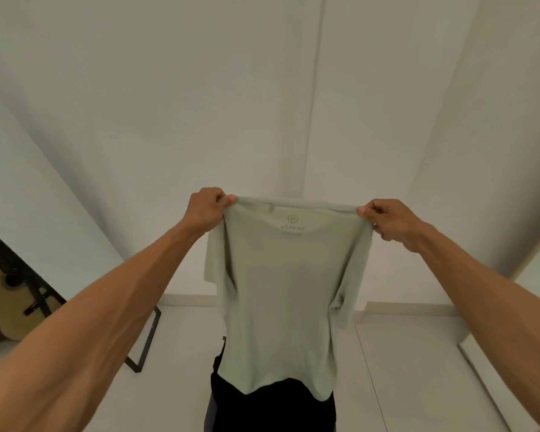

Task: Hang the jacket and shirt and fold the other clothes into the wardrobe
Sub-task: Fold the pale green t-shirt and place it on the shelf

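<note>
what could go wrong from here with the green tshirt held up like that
1. The left hand and right hand pinch only the shoulder corners of the pale green t-shirt, so a corner may slip and spoil the fold.
2. Its hem hangs right at the dark clothes below, and might drag or snag on them when lowered.
3. The sleeves hang bunched inward, so creases could get folded in unless it is shaken flat.

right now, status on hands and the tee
Left hand and right hand each pinching a shoulder of the pale green t-shirt. Shirt hangs open, spread between them. Dark clothes below its hem; nothing blocking.
</note>
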